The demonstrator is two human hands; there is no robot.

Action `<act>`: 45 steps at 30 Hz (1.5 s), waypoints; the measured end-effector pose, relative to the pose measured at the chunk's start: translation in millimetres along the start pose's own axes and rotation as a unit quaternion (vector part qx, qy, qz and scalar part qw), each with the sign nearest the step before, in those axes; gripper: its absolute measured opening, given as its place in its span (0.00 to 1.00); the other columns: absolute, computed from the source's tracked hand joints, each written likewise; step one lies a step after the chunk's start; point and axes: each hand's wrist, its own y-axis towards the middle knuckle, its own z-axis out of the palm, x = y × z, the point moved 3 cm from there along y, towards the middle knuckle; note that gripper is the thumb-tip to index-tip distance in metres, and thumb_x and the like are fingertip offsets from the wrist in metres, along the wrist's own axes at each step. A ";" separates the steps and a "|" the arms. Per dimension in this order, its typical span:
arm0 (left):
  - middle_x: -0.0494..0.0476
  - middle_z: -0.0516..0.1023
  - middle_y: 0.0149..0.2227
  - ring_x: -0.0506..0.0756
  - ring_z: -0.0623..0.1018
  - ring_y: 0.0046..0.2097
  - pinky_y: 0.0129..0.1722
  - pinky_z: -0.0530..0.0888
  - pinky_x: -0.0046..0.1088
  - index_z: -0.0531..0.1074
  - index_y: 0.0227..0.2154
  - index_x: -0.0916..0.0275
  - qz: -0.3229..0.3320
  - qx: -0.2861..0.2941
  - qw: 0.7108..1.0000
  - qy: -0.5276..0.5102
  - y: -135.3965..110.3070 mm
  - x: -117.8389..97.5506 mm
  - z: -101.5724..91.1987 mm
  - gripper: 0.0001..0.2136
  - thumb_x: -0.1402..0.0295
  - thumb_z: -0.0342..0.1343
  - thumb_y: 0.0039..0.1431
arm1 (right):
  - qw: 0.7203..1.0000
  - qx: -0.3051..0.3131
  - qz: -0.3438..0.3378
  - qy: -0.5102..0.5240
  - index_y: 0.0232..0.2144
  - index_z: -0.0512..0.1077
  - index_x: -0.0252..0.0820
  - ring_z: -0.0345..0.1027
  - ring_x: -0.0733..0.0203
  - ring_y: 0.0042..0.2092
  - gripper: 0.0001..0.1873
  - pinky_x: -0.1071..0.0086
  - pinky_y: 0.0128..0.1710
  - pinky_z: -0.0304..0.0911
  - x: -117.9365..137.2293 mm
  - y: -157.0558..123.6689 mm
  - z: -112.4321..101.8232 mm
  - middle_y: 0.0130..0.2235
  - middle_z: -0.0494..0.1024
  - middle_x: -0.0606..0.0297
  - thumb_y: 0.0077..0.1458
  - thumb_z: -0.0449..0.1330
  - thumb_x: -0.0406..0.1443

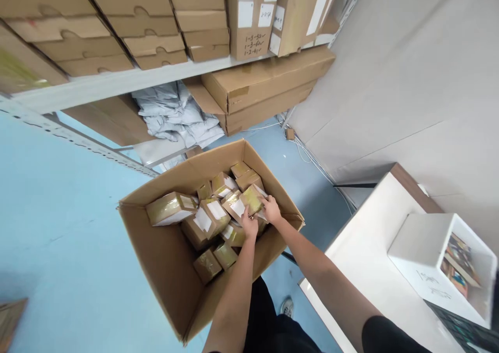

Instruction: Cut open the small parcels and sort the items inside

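Both of my hands reach down into a large open cardboard carton. Between them is a small taped cardboard box, gripped from two sides. My left hand has its fingers on the near left side of that box. On its right side are the fingers of my right hand. Around it lie several other small brown boxes with white labels and shiny tape, such as a labelled box to the left and a longer taped box by the far left wall. The lower boxes are partly covered.
Beyond the carton stands a metal shelf stacked with cardboard boxes. White plastic packages and long flat cartons lie below. A white table at right bears a white foam box. Cables run along the wall.
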 end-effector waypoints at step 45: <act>0.65 0.70 0.68 0.59 0.79 0.59 0.60 0.74 0.38 0.37 0.78 0.55 0.184 0.537 0.804 0.175 -499.9 -126.0 296.5 0.44 0.63 0.56 0.65 | 0.750 -0.347 0.405 0.391 0.78 0.40 0.44 0.71 0.46 0.60 0.55 0.56 0.58 0.68 -315.2 -619.6 -105.8 0.64 0.72 0.52 0.54 0.62 0.37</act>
